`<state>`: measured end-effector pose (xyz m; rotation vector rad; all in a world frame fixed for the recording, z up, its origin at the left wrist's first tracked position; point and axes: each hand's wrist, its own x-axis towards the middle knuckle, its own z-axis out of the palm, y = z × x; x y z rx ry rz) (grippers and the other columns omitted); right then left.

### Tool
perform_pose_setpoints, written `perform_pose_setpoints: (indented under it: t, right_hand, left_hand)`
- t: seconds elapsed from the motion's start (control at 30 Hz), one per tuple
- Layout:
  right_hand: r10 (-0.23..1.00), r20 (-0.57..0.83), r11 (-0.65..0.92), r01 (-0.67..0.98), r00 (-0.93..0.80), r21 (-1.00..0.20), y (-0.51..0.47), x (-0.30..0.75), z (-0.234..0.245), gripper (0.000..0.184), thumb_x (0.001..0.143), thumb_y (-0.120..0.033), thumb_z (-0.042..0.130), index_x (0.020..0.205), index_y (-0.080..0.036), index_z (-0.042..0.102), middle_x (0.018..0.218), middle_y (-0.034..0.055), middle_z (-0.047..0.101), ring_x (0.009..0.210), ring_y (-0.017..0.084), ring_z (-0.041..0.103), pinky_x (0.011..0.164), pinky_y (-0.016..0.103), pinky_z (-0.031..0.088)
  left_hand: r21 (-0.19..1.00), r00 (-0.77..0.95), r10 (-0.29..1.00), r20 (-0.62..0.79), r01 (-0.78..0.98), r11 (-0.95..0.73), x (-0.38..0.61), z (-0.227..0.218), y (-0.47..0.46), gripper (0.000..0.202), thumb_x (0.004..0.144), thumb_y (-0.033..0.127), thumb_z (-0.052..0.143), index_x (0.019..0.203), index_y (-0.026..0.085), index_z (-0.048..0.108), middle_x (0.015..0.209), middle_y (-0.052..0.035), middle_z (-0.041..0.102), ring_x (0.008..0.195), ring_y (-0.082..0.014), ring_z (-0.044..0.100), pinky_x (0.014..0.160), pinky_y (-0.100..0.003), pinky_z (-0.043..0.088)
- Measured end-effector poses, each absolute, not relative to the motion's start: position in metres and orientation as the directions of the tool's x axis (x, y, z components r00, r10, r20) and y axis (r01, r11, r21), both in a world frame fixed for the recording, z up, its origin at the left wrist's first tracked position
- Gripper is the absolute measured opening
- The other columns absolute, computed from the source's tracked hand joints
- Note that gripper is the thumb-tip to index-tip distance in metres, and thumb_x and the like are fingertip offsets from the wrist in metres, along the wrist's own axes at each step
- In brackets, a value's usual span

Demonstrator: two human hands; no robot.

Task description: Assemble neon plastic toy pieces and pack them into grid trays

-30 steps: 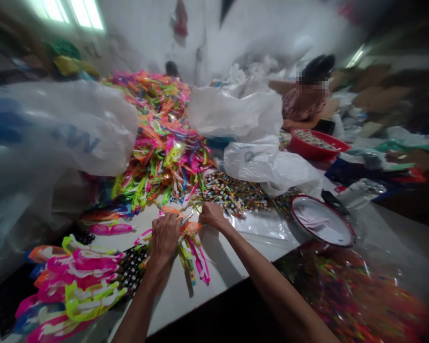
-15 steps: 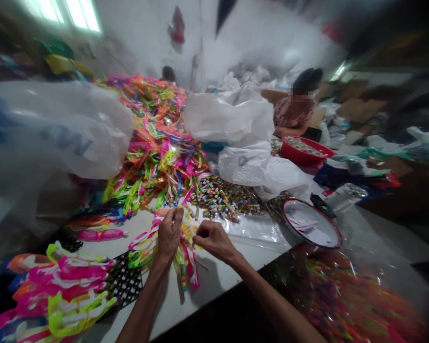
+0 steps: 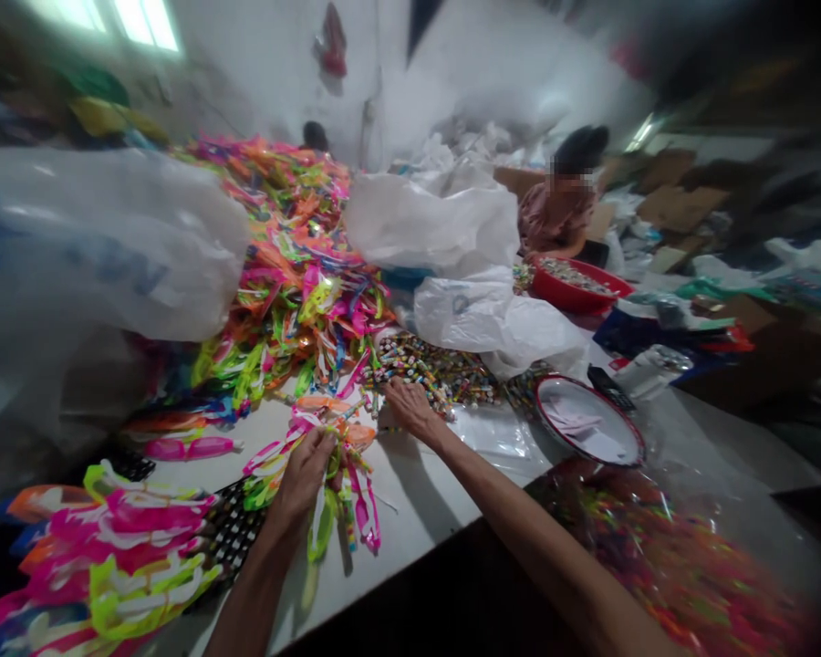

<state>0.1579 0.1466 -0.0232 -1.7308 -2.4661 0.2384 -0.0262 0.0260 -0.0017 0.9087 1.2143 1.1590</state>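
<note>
A big heap of neon plastic strips (image 3: 294, 265) covers the far side of the white table (image 3: 417, 516). Beside it lies a scatter of small colourful tubes (image 3: 444, 365); my right hand (image 3: 410, 408) rests unclenched at its edge. My left hand (image 3: 306, 474) clutches a bunch of neon strips (image 3: 360, 497) just above the table.

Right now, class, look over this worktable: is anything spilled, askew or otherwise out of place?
The small sticks lie spilled in a loose heap on the table, at the right hand. The neon strips gripped by the left hand hang in a tangle. Nothing looks broken.
</note>
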Motion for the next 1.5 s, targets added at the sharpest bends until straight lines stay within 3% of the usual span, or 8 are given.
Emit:
perform_pose_setpoints:
  t: [0.13,0.2,0.3,0.43,0.9,1.33,1.43,1.5]
  right_hand:
    - [0.957,0.049,0.286,0.913,-0.285,-0.291,0.138,0.151,-0.016,0.027,0.079,-0.007,0.04,0.099,-0.013,0.058,0.102,0.0153,0.06,0.09,0.023,0.057,0.077,0.035,0.041]
    - [0.97,0.031,0.218,0.811,-0.239,-0.544,0.127,0.146,-0.008,0.02,0.079,-0.014,0.045,0.095,-0.014,0.056,0.086,0.0093,0.062,0.076,0.02,0.059,0.068,0.031,0.045]
    - [0.965,-0.106,-0.059,0.192,-0.242,-0.98,0.105,0.135,0.004,0.032,0.072,-0.028,0.061,0.1,-0.016,0.051,0.064,-0.0026,0.057,0.054,0.014,0.058,0.055,0.027,0.046]
    - [0.93,-0.17,-0.254,-0.235,-0.326,-0.938,0.081,0.122,0.012,0.046,0.058,-0.029,0.075,0.097,-0.016,0.054,0.055,-0.0073,0.055,0.047,0.012,0.059,0.049,0.024,0.047]
    - [0.931,-0.193,-0.273,-0.241,-0.309,-0.931,0.076,0.119,0.015,0.037,0.052,-0.033,0.079,0.076,-0.013,0.057,0.048,-0.0062,0.057,0.034,0.007,0.049,0.035,0.017,0.04]
    - [0.988,-0.105,-0.128,-0.221,-0.114,-0.967,0.033,0.117,0.006,0.036,0.059,-0.035,0.076,0.072,-0.018,0.047,0.043,-0.0087,0.05,0.035,0.009,0.048,0.036,0.02,0.04]
    - [0.975,-0.114,-0.131,-0.077,-0.193,-0.988,0.051,0.126,0.0,0.034,0.072,-0.048,0.063,0.076,-0.017,0.05,0.053,-0.0043,0.056,0.038,0.01,0.051,0.04,0.022,0.043]
    - [0.97,-0.101,-0.048,0.233,-0.222,-0.971,0.081,0.134,-0.001,0.035,0.084,-0.049,0.045,0.082,-0.015,0.053,0.067,0.0015,0.062,0.046,0.01,0.056,0.047,0.023,0.045]
  left_hand:
    - [0.957,0.021,0.973,-0.228,-0.181,0.228,-0.028,-0.004,0.023,0.03,0.074,0.045,0.058,0.079,0.017,0.051,0.07,0.0026,0.058,0.048,-0.0089,0.05,0.049,-0.022,0.038]
    - [0.954,0.046,0.97,-0.237,-0.177,0.241,-0.029,-0.004,0.023,0.027,0.074,0.043,0.057,0.08,0.016,0.052,0.069,0.0021,0.058,0.048,-0.0086,0.05,0.05,-0.022,0.037]
    - [0.947,0.095,0.964,-0.248,-0.188,0.262,-0.026,-0.003,0.021,0.022,0.076,0.037,0.054,0.081,0.016,0.053,0.068,0.0023,0.058,0.047,-0.0083,0.049,0.049,-0.022,0.036]
    - [0.949,0.138,0.962,-0.237,-0.179,0.26,-0.019,-0.003,0.02,0.02,0.078,0.034,0.052,0.086,0.016,0.054,0.066,0.0026,0.057,0.047,-0.0075,0.046,0.048,-0.021,0.034]
    - [0.968,0.196,0.954,-0.226,-0.068,0.243,-0.02,0.004,0.017,0.021,0.078,0.032,0.049,0.087,0.016,0.058,0.063,0.0025,0.054,0.047,-0.0096,0.046,0.048,-0.022,0.036]
    - [0.978,0.258,0.956,-0.138,0.19,0.089,-0.017,0.0,0.003,0.039,0.082,0.054,0.041,0.065,0.02,0.046,0.051,0.0046,0.039,0.042,-0.0101,0.036,0.043,-0.022,0.029]
    - [0.924,0.196,0.977,-0.086,0.382,0.005,-0.027,0.001,0.006,0.039,0.084,0.053,0.038,0.062,0.02,0.044,0.053,0.0028,0.043,0.048,-0.0121,0.039,0.049,-0.024,0.029]
    - [0.765,0.094,0.995,-0.045,0.644,-0.026,-0.04,0.006,0.013,0.037,0.085,0.05,0.036,0.066,0.021,0.048,0.058,0.0004,0.05,0.055,-0.0161,0.047,0.055,-0.026,0.031]
